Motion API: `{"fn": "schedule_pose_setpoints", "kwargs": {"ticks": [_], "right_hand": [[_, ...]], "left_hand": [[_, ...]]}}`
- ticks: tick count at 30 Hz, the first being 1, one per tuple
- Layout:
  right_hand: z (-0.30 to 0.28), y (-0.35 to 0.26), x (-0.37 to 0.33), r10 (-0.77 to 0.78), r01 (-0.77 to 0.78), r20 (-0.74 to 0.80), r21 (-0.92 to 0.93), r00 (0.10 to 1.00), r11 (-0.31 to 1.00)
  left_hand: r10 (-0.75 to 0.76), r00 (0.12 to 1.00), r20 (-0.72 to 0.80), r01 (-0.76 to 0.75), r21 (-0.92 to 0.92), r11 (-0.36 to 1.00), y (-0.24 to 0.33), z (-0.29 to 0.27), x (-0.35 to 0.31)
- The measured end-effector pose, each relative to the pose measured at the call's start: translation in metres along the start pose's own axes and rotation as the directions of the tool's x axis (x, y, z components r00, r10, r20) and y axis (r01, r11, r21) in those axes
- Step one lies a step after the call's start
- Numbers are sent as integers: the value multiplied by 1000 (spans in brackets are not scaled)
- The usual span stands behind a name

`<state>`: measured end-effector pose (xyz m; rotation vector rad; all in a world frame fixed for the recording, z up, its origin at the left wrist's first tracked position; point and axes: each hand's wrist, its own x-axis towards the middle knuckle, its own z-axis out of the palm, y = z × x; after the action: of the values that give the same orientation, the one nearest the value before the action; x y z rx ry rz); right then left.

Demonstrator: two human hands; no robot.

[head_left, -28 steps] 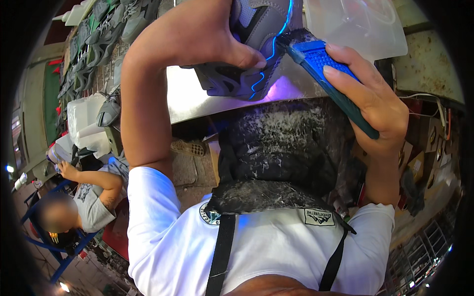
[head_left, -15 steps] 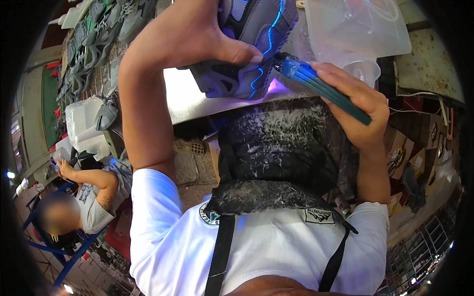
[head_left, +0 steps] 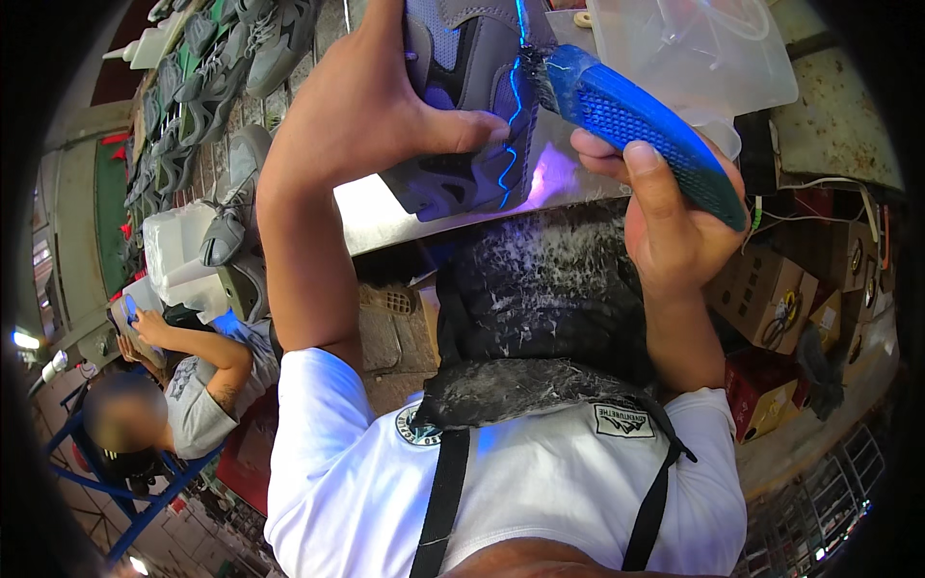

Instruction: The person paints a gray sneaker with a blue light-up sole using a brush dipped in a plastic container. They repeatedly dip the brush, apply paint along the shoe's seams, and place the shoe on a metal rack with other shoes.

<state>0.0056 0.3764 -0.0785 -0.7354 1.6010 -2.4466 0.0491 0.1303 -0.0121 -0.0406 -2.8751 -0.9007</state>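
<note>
A grey sneaker (head_left: 482, 72) lies tilted at the near edge of the metal worktop (head_left: 381, 214), its top end cut off by the picture's edge. A line along its side glows bright blue. My left hand (head_left: 385, 135) is closed on the sneaker, thumb across its side next to the line; the other fingers are hidden. In my right hand (head_left: 674, 217) is a brush (head_left: 650, 125) with a curved, textured blue handle. Its dark bristles meet the sneaker's edge beside the glowing line; whether they press on it I cannot tell.
A translucent plastic bin (head_left: 689, 58) and a clear cup (head_left: 718, 140) stand at the far right. Several grey shoes (head_left: 284, 48) line the left side, near a clear tub (head_left: 178, 250). Cardboard boxes (head_left: 761, 289) sit at the right. A co-worker (head_left: 207, 380) works at the left.
My right hand has turned over, so the brush's textured side now faces up and its bristles sit higher along the sneaker. The sneaker appears slightly lower in view, still held by my left hand.
</note>
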Motion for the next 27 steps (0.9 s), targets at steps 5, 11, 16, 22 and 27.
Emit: {"fn": "schedule_pose_setpoints", "kwargs": {"ticks": [5, 11, 16, 22, 27], "right_hand": [[3, -18, 8, 28, -29, -12, -45, 1000, 999], [-43, -52, 20, 98, -102, -40, -130, 994, 986], [-110, -64, 7, 226, -270, -149, -524, 963, 807], [-114, -47, 4, 348, -377, -169, -592, 922, 713], [-134, -38, 20, 323, -156, 163, -623, 932, 766]], "left_hand": [[-95, 984, -148, 64, -202, 977, 16, 8, -5], [-207, 976, 70, 218, -239, 946, -6, 2, -50], [-19, 997, -68, -3, -316, 949, -20, 17, -103], [35, 921, -388, -123, -204, 971, -25, 54, -134], [-197, 971, -132, 150, -306, 940, -12, 40, -137]]}}
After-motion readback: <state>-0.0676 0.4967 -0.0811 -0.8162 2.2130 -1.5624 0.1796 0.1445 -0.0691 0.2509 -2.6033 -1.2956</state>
